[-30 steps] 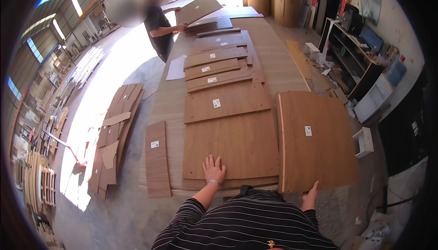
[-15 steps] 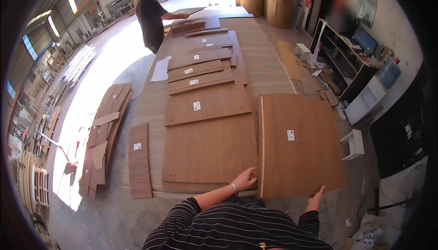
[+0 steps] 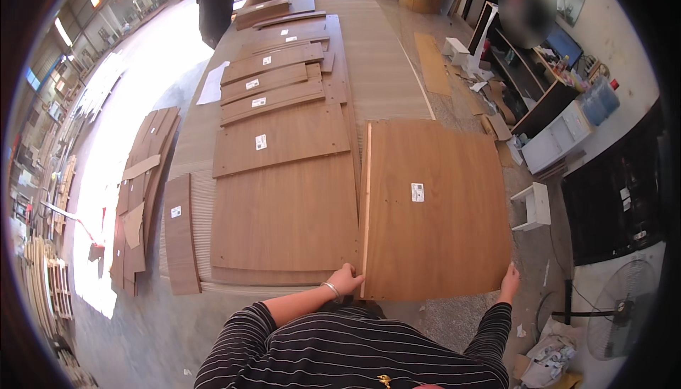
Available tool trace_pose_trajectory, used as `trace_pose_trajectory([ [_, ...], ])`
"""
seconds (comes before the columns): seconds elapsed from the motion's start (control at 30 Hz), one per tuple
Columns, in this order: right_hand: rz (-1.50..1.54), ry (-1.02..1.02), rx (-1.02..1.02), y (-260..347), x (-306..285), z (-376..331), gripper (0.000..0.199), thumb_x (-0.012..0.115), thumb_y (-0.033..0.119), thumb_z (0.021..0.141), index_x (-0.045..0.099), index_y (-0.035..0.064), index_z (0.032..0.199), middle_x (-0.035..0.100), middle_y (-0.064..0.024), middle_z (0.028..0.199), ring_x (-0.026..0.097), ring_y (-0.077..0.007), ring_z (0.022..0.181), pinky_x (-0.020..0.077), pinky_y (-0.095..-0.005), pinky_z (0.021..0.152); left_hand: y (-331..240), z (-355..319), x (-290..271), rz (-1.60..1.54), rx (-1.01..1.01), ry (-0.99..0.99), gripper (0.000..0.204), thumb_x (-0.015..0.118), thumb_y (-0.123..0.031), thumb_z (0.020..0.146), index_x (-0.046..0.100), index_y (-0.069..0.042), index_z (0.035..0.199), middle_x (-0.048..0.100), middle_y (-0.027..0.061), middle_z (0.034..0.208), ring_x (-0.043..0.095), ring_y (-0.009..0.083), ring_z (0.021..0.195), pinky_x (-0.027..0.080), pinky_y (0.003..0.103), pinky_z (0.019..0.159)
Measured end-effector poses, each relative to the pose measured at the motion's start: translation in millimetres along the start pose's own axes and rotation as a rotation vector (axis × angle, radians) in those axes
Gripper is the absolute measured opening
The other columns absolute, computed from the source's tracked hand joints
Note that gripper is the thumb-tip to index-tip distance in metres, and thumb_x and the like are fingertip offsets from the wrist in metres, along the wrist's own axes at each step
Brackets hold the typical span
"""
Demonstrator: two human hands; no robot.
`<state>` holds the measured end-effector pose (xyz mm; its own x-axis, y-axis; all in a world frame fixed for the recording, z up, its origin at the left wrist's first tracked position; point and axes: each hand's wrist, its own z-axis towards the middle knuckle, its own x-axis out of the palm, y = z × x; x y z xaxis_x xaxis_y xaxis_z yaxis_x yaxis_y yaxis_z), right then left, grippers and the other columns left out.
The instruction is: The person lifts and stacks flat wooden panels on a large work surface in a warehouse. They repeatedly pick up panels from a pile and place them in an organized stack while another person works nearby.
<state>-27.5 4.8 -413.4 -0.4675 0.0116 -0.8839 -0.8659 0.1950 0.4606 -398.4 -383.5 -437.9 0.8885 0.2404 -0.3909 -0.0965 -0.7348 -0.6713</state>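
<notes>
A large brown wood-grain panel (image 3: 443, 240) with a white label extends past the right side of the worktable. My left hand (image 3: 346, 280) is closed on its near left corner, fingers at the edge. At the near right corner my right hand (image 3: 509, 284) grips the side edge, its fingers partly hidden by the panel. Left of it lies another large panel (image 3: 284, 226) on a stack, close to my left hand. A narrower labelled panel (image 3: 280, 140) overlaps its far end.
Several smaller panels (image 3: 273, 80) run up the table. A narrow board (image 3: 182, 236) lies at its left edge. More boards (image 3: 145, 197) are stacked on the left. A co-worker (image 3: 216, 6) leans at the far end. On the right stand a white stool (image 3: 533, 206) and a fan (image 3: 624, 309).
My left hand has closed on the panel's left edge. My right hand has shifted from the near edge to the right side. The co-worker has bent over the table, and my view has turned.
</notes>
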Motion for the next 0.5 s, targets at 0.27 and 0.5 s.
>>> trace_pose_trajectory([
  [0.27,-0.176,0.214,-0.151,5.5,15.8,47.2,0.07,0.029,0.054,0.087,0.059,-0.0093,0.092,0.059,-0.0277,0.09,0.054,-0.0411,0.091,0.0407,-0.0435,0.079,-5.1,-3.3,11.3,-0.235,-0.146,0.054,0.062,0.058,-0.048,0.072,0.052,0.008,0.096,0.059,0.0244,0.088,0.059,0.0322,0.086,0.045,0.036,0.075],
  [0.5,-0.21,0.064,-0.191,10.4,19.8,-4.3,0.065,0.025,0.047,0.089,0.06,-0.0085,0.091,0.058,-0.0288,0.089,0.054,-0.0427,0.088,0.0414,-0.0453,0.077,-41.8,-34.6,-15.0,-0.307,-0.259,-0.136,0.06,0.047,-0.052,0.08,0.052,0.007,0.088,0.058,0.0281,0.085,0.057,0.0368,0.083,0.044,0.041,0.073],
])
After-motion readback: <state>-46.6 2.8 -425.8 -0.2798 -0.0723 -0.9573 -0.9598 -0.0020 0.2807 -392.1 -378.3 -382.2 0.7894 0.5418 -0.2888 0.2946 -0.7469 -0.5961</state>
